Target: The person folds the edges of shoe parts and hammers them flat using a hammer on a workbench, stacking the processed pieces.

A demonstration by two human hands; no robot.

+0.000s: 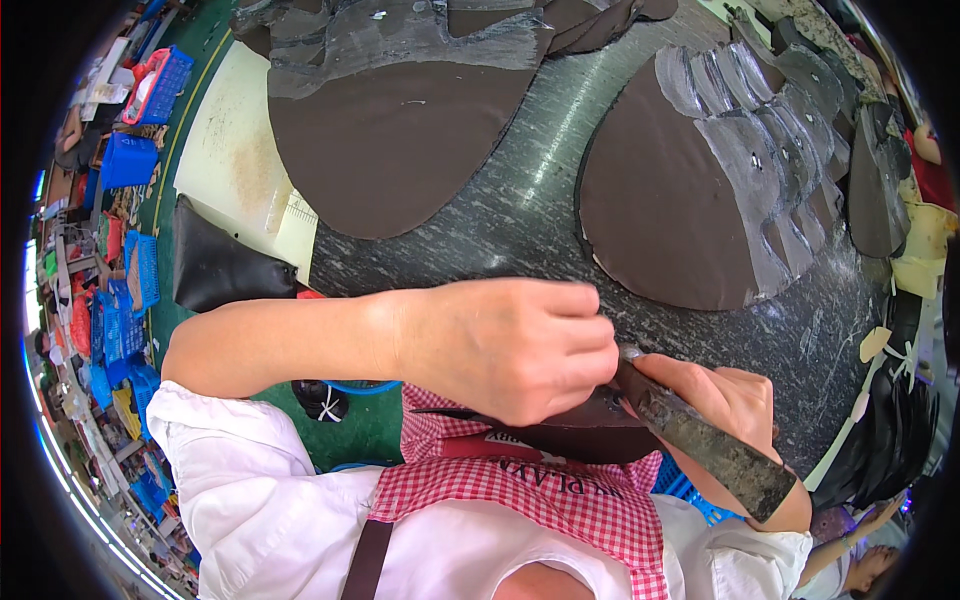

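My left hand [520, 345] is closed, knuckles up, at the near edge of the dark table. Whatever its fingers hold is hidden. Just beneath it shows a dark brown sheet piece [600, 440], partly covered. My right hand [715, 395] is closed around a flat bar-like tool [715, 435], its surface stained and crusted. The tool slants from beside my left knuckles down across my right wrist; its exact kind is unclear. Farther off lie two large rounded dark brown sheet stacks, one on the left [390, 150] and one on the right [670, 200], with shiny grey smeared bands.
The dark speckled tabletop [540, 215] runs between the stacks. A black pointed piece [225, 265] rests by a pale board [225, 150] on the left. Blue baskets [130, 160] stand beyond on the green floor. At right hang black strips [890, 440] near a yellowish container [925, 250].
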